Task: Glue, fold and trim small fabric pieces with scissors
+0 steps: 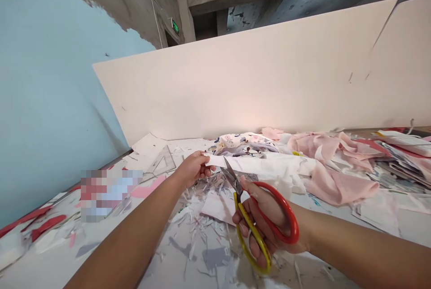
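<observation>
My left hand (196, 168) pinches the left end of a white fabric strip (259, 164), which stretches off to the right over the heap of cloth. In my right hand (266, 217) is a pair of scissors (284, 210) with one red and one yellow handle loop. The fingers wrap round both loops. Slightly parted, the blades point up and left, and their tips are at the strip just right of my left hand. Whether the blades touch the strip I cannot tell. Behind it lies a floral printed cloth (245, 142).
Pink fabric pieces (340, 183) lie to the right, near a stack of papers (404, 161). A clear set square (163, 159) rests at the left, with red scraps (49, 226) nearer me. Thin offcuts (202, 221) litter the table. A white partition (235, 87) stands behind.
</observation>
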The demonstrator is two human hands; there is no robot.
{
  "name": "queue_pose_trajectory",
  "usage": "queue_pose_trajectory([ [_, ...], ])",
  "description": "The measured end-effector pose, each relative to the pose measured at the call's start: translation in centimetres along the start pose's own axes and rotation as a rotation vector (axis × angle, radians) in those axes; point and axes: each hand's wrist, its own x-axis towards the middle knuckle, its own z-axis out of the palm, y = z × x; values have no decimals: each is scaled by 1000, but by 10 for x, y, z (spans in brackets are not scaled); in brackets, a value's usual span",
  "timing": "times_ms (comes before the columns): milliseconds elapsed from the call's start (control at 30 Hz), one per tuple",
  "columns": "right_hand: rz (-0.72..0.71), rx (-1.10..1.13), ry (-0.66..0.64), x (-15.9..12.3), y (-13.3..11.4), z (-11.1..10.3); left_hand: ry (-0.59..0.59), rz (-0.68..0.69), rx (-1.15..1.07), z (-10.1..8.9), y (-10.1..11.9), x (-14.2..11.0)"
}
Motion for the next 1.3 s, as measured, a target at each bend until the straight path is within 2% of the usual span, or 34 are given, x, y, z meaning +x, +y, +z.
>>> queue_pose_trajectory([
  [300, -17, 26, 13, 14, 4, -9, -101, -11, 43, -5, -11, 5],
  [700, 6, 38, -6, 11, 5, -10, -213, -5, 113, -3, -16, 2],
  [933, -51, -4, 19, 13, 8, -8, -233, -16, 112, -5, -18, 3],
  [1300, -39, -32, 16, 13, 9, -9, -231, -17, 88, -5, -16, 0],
])
